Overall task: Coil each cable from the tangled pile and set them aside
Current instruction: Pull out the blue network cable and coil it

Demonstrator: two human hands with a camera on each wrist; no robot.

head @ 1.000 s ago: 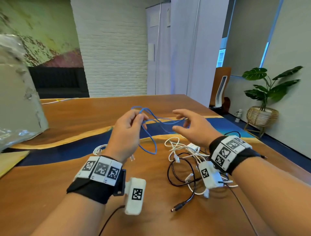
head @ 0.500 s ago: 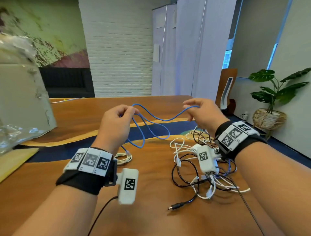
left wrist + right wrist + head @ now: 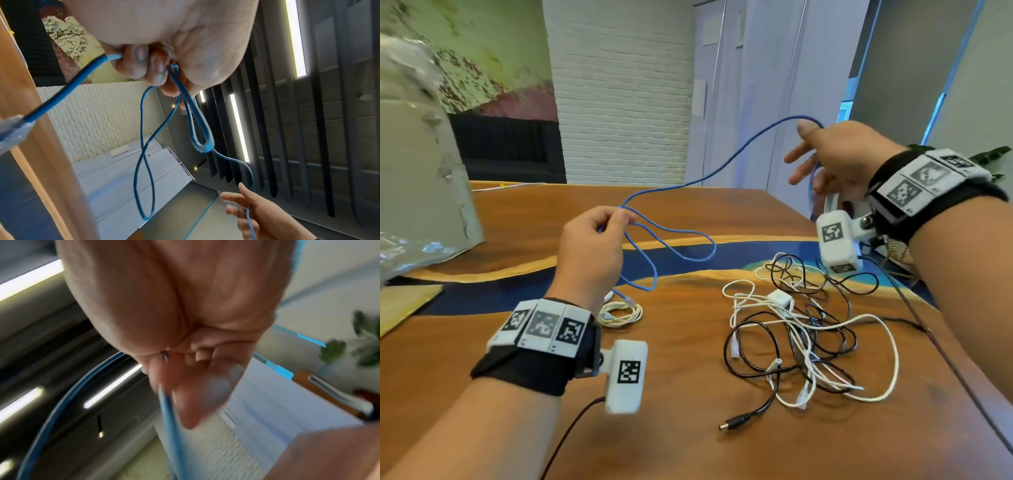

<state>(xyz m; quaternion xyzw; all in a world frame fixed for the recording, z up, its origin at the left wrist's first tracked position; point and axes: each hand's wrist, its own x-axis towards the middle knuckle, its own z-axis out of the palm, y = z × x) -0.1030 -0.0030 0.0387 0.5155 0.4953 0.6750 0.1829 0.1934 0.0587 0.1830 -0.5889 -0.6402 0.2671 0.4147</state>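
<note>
Blue cable (image 3: 681,186) is up in the air between both hands, over the far half of the table (image 3: 654,428). Left hand (image 3: 589,250) pinches a couple of gathered loops between thumb and curled fingers; loops droop below it, and one plug end (image 3: 12,131) dangles close under the wrist. Right hand (image 3: 839,161) is raised high, fingers mostly spread; the cable runs over the thumb side and down behind the palm. The wrist view is blurred, so I can't tell whether it's really pinched or just draped there.

Handling, as I judge it: light, thin and springy. It holds a curve, so loops will want to pop open or twist into a figure-eight. The jacket looks smooth, so it should slide through fingers fine. Best to hold it at the loop crossing in the left hand and feed the slack along with the right. Watch the plug ends; they'll snag.

Around it:
- Tangled pile (image 3: 808,335) of white and black cables lies on the table under the right arm, well apart from the blue one.
- A black barrel plug (image 3: 736,420) sticks out toward the near edge.
- A small cream coil (image 3: 619,313) sits just beside the left wrist, likely the set-aside spot.
- A grey wrapped block (image 3: 417,164) stands far left, out of the way.

Main risk is the hanging loops dipping into the cream coil when lowered.
</note>
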